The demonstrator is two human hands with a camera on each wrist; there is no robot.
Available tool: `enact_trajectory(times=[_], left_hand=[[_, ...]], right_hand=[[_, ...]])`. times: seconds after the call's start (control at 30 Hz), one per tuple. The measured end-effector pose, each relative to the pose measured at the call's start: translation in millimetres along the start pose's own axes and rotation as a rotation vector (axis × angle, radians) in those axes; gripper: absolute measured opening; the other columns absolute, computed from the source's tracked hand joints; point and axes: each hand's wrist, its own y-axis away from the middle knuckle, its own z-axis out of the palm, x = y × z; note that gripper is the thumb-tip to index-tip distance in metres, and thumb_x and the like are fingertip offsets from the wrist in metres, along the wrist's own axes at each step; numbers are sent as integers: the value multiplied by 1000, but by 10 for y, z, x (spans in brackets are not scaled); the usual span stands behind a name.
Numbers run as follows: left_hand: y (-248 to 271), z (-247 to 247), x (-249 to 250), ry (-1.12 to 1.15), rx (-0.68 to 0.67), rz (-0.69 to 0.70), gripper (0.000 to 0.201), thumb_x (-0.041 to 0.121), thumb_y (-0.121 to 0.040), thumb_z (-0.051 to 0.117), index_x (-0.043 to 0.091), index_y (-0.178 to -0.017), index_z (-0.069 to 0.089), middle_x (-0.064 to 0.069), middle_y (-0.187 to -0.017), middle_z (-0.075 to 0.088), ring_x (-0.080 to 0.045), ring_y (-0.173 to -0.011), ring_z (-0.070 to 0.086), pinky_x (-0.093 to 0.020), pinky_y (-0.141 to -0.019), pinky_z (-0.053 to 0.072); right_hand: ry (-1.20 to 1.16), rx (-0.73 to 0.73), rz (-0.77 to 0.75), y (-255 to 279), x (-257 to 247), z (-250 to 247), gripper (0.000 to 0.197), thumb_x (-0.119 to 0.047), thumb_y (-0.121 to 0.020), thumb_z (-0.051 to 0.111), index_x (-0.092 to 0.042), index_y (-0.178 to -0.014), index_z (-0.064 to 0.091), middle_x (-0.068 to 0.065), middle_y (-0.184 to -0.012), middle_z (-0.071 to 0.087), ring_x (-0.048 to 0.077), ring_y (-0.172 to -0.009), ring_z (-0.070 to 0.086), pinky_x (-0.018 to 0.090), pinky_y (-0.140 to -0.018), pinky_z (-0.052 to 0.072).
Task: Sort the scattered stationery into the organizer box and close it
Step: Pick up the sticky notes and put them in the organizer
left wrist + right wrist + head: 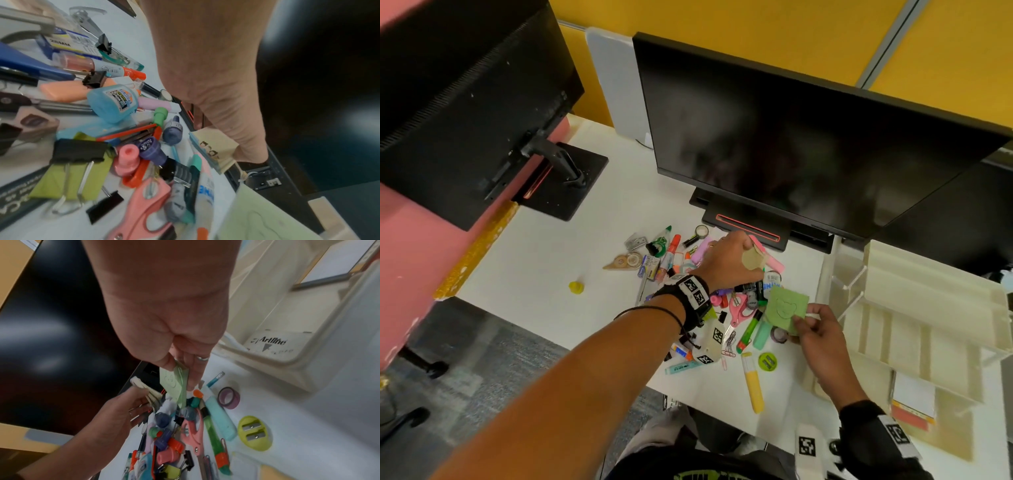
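Right now both hands held sticky pads over the stationery pile: the right hand (pixel 816 337) pinched a green sticky pad (pixel 787 308) with a bear outline at lower centre of the head view, thumb on top, fingers under; the left hand (pixel 726 260) just above centre gripped a beige sticky pad (pixel 752 257) between thumb and fingers, close to the monitor base (pixel 748 228). The organizer box (pixel 914 308) sat open at the right edge of the frame on the white surface (pixel 544 260), its long compartments mostly bare, a notepad stack (pixel 914 399) already lying at its near end. Judgement: best to carry both pads over flat, keep the pinch near an edge so sheets don't fan out, and drop them in one wide compartment by the notepads, not the narrow pen slots. Most of the pile, pink scissors (pixel 738 310) and a yellow highlighter (pixel 753 383) among them, was still unsorted, so the task looked early. The left wrist view alone showed printed marks on the beige pad's face and a blue glue bottle (pixel 112 102); the right wrist view alone showed a ring on the right hand, a logo label inside the box, and purple tape (pixel 228 397) beside a green sharpener (pixel 255 433).
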Motion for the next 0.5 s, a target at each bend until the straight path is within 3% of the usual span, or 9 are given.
enact_trajectory(times=[0.1, 0.17, 0.27, 0.33, 0.43, 0.5], left_hand=[[158, 50, 178, 166, -57, -66, 48, 46, -69, 80, 30, -101, 48, 7, -103, 58, -14, -86, 63, -36, -69, 57], [293, 106, 286, 195, -102, -101, 49, 50, -70, 79, 32, -103, 49, 10, -105, 61, -11, -87, 65, -35, -72, 59], [507, 207, 382, 131, -87, -109, 60, 62, -70, 81, 31, -112, 50, 11, -109, 58, -8, -96, 60, -25, -73, 51], [616, 250, 375, 152, -29, -125, 64, 64, -71, 81, 28, -115, 52, 9, -111, 57, -7, -98, 57, -17, -69, 44], [741, 237, 326, 194, -28, -129, 60, 51, -75, 86, 22, -116, 54, 5, -109, 58, -7, -94, 57, -20, -73, 49], [780, 171, 276, 214, -96, -137, 46, 37, -83, 83, 17, -117, 58, 2, -108, 59, -7, -91, 58, -26, -79, 55]], right_hand=[[-40, 31, -25, -50, -61, 84, 11, -13, -104, 57, -21, -111, 53, 10, -88, 74, 21, -83, 76, 42, -82, 61], [-62, 18, -46, -51, -142, 151, 13, -13, -105, 55, -23, -113, 54, 18, -90, 72, 26, -84, 74, 36, -73, 61], [-137, -44, -15, -40, -203, 239, 18, -8, -105, 48, -22, -113, 54, 27, -92, 68, 32, -81, 66, 39, -65, 54], [-221, -65, 33, -26, -199, 266, 14, -17, -104, 47, -22, -113, 55, 26, -101, 70, 34, -85, 70, 37, -62, 47], [-317, -121, 92, 4, -186, 266, 28, -40, -104, 53, -19, -122, 58, 15, -112, 74, 29, -96, 75, 32, -64, 51], [-301, -132, 74, 45, -186, 245, 26, -29, -104, 59, -16, -127, 55, 9, -107, 77, 23, -92, 77, 26, -65, 57]])
